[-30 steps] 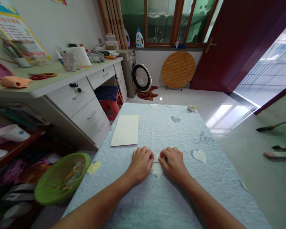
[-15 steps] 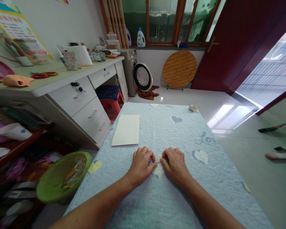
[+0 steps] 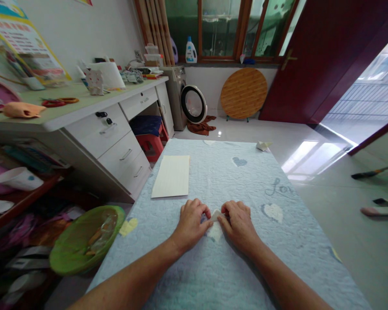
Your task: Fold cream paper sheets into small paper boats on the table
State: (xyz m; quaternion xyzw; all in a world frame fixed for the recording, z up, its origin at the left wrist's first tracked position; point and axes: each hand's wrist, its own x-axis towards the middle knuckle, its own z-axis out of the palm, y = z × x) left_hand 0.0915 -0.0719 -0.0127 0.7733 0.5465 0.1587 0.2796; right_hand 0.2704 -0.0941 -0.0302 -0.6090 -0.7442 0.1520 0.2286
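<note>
Between my two hands is a small folded piece of pale paper (image 3: 216, 215), pinched from both sides just above the tablecloth. My left hand (image 3: 193, 221) grips its left end with thumb and fingers. The right end is held in the fingertips of my right hand (image 3: 237, 219). Most of the paper is hidden by the fingers. Beyond my left hand lies a stack of cream lined paper (image 3: 172, 176). A small folded paper shape (image 3: 263, 146) rests at the far right corner of the table.
A light blue quilted cloth (image 3: 213, 271) with printed hearts covers the table. On the left stand a green basket (image 3: 60, 249) and a white desk (image 3: 113, 125) with drawers. Behind are a red stool (image 3: 151, 144), a washing machine (image 3: 176, 99) with its door open and a round wooden tabletop (image 3: 244, 92).
The pale paper between my fingers has tilted slightly, showing a peaked, shaded face. Both hands stay in nearly the same place.
</note>
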